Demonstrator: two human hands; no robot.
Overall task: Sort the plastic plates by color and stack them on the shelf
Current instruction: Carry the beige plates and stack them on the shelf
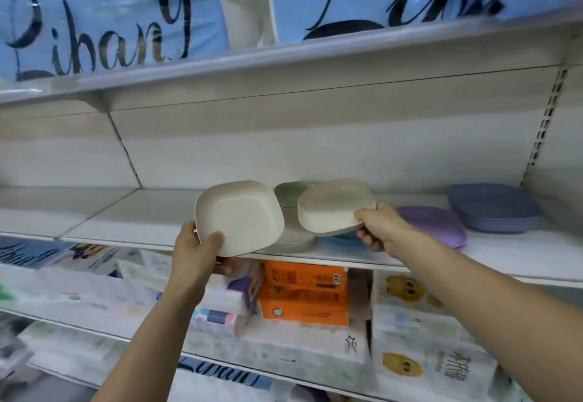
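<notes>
My left hand (198, 248) grips the near corner of a cream square plate (241, 217), tilted up above the front edge of the white shelf (132, 221). My right hand (380, 223) grips a second cream plate (334, 207) by its right corner, held just to the right of the first. Behind them lies a green plate (288, 192). Under the held plates sit a grey-cream plate (295, 239) and a light blue one (342, 242). A purple plate (433, 225) lies upside down to the right, and a stack of blue plates (493, 212) stands further right.
The upper shelf (284, 54) carries blue packages with black script. The shelf below holds tissue packs (426, 307) and an orange box (304, 291). The left part of the plate shelf is bare white board. A slotted upright (542, 124) runs down at the right.
</notes>
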